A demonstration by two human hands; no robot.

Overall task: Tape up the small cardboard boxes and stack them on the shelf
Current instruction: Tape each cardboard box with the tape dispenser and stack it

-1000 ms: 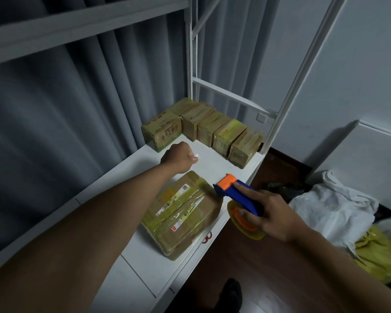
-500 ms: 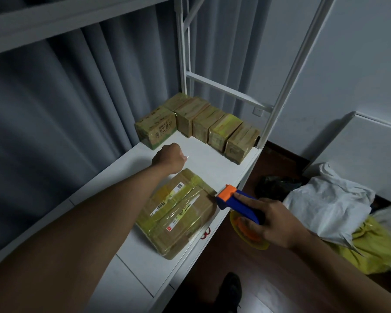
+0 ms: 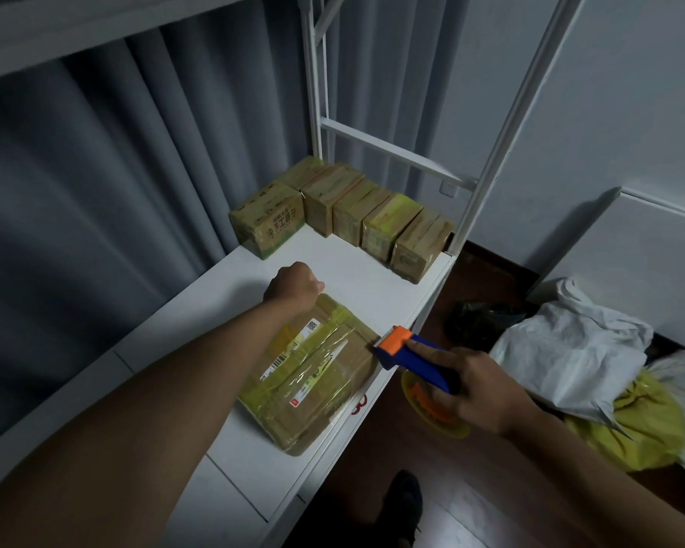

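A flat cardboard box (image 3: 313,373) wrapped in yellowish tape lies on the white shelf (image 3: 372,286). My left hand (image 3: 293,284) is curled over the box's far corner, holding it down. My right hand (image 3: 471,389) grips a blue and orange tape dispenser (image 3: 408,352) with a yellow tape roll. The dispenser's toothed orange head touches the box's right edge. Several small taped boxes (image 3: 372,219) stand in a row at the back of the shelf.
White shelf posts (image 3: 503,124) rise at the far end, with grey curtains (image 3: 76,191) behind. On the dark wooden floor to the right lie white bags (image 3: 570,350) and a yellow bag (image 3: 641,425). My dark shoe (image 3: 402,504) is below.
The dispenser in my right hand has moved left until its head meets the box's right edge. My left hand has stayed at the box's far corner.
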